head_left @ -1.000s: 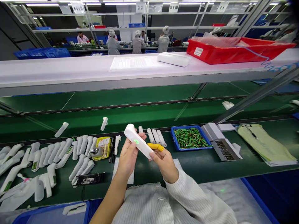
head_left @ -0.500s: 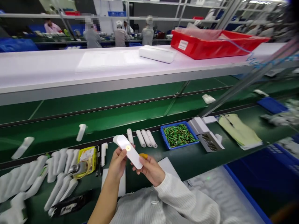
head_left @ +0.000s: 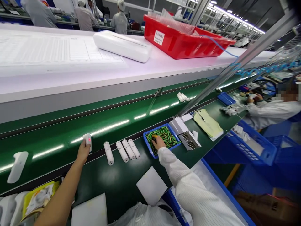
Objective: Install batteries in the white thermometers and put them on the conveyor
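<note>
Over the edge of the green conveyor, my left hand (head_left: 82,152) grips a white handheld device (head_left: 87,139) that shows a small red light. My right hand (head_left: 159,142) reaches into a blue tray (head_left: 153,153) filled with small green cylinders (head_left: 166,136) that look like batteries. Its fingers are curled down into the pile, with a yellow-orange cover on one finger; whatever they pinch is hidden. Between the hands, several white handheld pieces (head_left: 108,153) lie in a row on the dark green bench.
Another white piece (head_left: 18,167) lies on the conveyor at left. White pads (head_left: 151,185) rest near my body. Right of the tray are a grey slotted holder (head_left: 188,140) and a yellow-green cloth (head_left: 207,123). A red bin (head_left: 183,44) stands on the shelf above. A co-worker (head_left: 275,106) sits at right.
Both hands were together on a white device with a lit yellow button. They have parted: the left to the conveyor, the right into the blue tray. The view has turned right.
</note>
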A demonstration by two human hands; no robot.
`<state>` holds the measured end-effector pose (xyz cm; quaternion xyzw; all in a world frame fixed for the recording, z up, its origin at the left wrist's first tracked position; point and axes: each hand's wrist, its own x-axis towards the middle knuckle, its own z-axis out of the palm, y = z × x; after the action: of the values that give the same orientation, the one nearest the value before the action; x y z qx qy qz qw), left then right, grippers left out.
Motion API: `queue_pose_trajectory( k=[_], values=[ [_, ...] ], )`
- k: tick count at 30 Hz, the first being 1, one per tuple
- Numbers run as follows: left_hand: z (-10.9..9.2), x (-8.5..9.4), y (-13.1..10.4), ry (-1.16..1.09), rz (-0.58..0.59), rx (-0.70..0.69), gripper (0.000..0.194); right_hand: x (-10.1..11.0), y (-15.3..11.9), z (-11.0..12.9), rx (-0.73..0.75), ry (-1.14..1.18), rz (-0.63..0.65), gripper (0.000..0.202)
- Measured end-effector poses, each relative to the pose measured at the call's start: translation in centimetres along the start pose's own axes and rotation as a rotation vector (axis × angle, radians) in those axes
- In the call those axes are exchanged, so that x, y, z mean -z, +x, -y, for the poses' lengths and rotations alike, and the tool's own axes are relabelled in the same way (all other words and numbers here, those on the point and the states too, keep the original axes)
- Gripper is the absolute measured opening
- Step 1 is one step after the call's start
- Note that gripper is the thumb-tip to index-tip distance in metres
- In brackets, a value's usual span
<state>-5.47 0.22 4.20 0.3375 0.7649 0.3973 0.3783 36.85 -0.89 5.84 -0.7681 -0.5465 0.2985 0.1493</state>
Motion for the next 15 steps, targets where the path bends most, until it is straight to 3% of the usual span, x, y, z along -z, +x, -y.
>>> queue_pose_trajectory(
  k=[4, 8, 11, 15],
  values=[
    [0.3, -0.5, 3.8, 0.195, 0.000, -0.100, 0.050, -1.9, 1.0, 0.6, 0.001, -0.159, 0.006, 0.035],
    [0.4, -0.9, 4.1, 0.317, -0.013, -0.202, 0.052, -2.8, 0.9, 0.7, -0.014, -0.217, 0.028, 0.031],
    [0.7, -2.1, 0.7, 0.362, -0.026, -0.328, 0.040, -2.9, 1.0, 0.3, -0.007, -0.197, 0.035, 0.029],
    [2.4, -4.7, -7.0, 0.353, 0.131, -0.443, 0.025, -3.1, 1.1, -0.2, -0.023, -0.092, -0.013, 0.026]
  ],
)
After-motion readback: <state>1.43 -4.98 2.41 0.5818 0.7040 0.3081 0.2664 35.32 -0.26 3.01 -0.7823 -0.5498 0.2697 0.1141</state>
